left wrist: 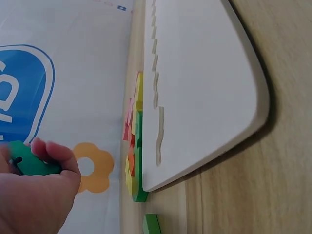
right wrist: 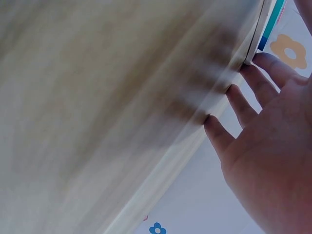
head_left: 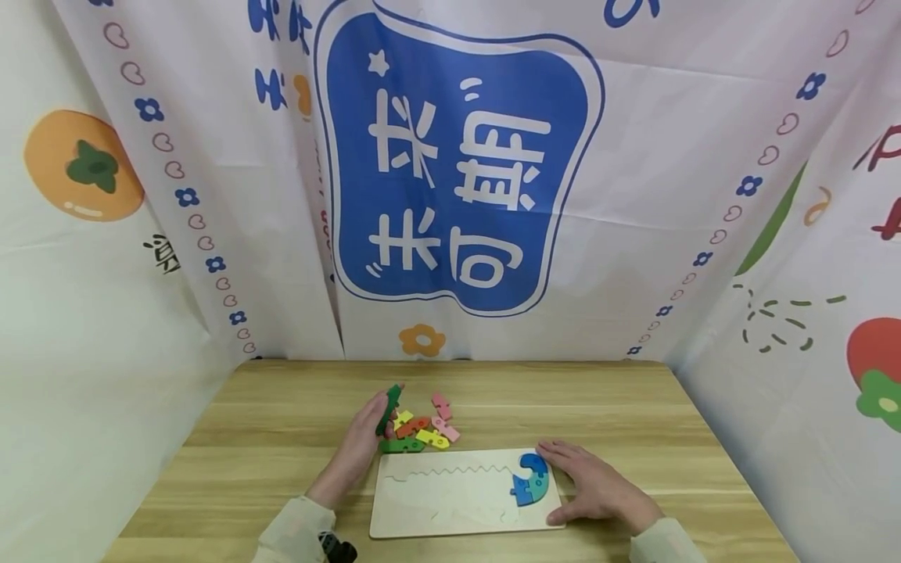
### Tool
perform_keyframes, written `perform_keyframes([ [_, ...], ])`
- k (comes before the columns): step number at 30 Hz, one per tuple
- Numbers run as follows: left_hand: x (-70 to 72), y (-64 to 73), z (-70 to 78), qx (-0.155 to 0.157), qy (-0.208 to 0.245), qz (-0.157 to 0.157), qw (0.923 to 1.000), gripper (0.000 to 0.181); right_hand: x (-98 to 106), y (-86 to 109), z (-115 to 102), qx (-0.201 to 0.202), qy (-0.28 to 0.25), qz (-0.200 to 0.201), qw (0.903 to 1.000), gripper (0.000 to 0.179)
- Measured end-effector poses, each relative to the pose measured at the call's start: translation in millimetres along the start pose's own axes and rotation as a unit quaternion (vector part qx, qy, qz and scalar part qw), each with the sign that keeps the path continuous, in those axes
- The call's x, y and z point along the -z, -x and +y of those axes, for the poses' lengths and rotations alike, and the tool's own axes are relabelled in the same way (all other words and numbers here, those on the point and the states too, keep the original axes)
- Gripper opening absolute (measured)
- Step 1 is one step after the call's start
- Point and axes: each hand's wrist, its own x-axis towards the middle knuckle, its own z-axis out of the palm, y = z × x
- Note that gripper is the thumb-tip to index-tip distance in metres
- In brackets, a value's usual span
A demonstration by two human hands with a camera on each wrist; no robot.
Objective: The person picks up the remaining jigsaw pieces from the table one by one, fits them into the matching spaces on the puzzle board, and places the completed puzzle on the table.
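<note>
My left hand point(head_left: 360, 438) holds a dark green wooden puzzle piece point(head_left: 389, 410) raised at the far left corner of a pale puzzle board point(head_left: 443, 500). In the left wrist view the fingers curl around that green piece point(left wrist: 36, 163). Blue and teal puzzle pieces point(head_left: 536, 483) sit joined in the recess at the board's right end. Against the board's right edge rests my right hand point(head_left: 594, 485), thumb and fingers spread. The right wrist view shows its fingertips point(right wrist: 210, 118) touching the table, with one finger at the board's edge.
Behind the board lie loose pieces: a green one point(head_left: 401, 445), yellow point(head_left: 432, 439), orange-red point(head_left: 412, 427) and pink point(head_left: 444, 428). A wooden table point(head_left: 563, 399) carries everything. Printed cloth point(head_left: 633, 195) hangs behind and at both sides.
</note>
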Motion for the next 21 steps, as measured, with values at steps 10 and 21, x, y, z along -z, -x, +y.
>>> perform_keyframes([
  [10, 2.6, 0.7, 1.4, -0.009, 0.009, 0.005, 0.9999, 0.044, 1.7, 0.3, -2.5, -0.001, -0.009, 0.001, 1.0, 0.111],
  [21, 5.1, -0.1, -4.7, -0.013, -0.006, 0.035, 0.9993, 0.037, 0.7, -0.6, -1.4, 0.004, -0.002, 0.001, 1.0, 0.111],
])
